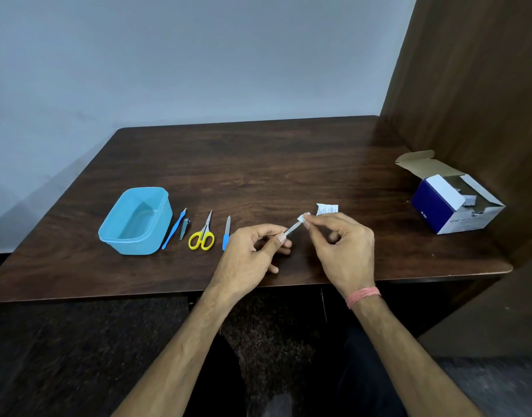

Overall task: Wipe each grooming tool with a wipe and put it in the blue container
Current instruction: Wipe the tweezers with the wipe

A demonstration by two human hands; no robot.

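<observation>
My left hand pinches a thin silver grooming tool that points up and to the right. My right hand pinches a small white wipe against the tool's tip. Left of my hands, four tools lie in a row on the table: a blue-handled pusher, a nail clipper, yellow-handled scissors and a blue-handled file. The blue container stands open and empty at the left end of the row.
A torn white wipe wrapper lies just beyond my right hand. An open blue and white box stands at the right, near a wooden side panel. The dark wooden table ends close to my wrists.
</observation>
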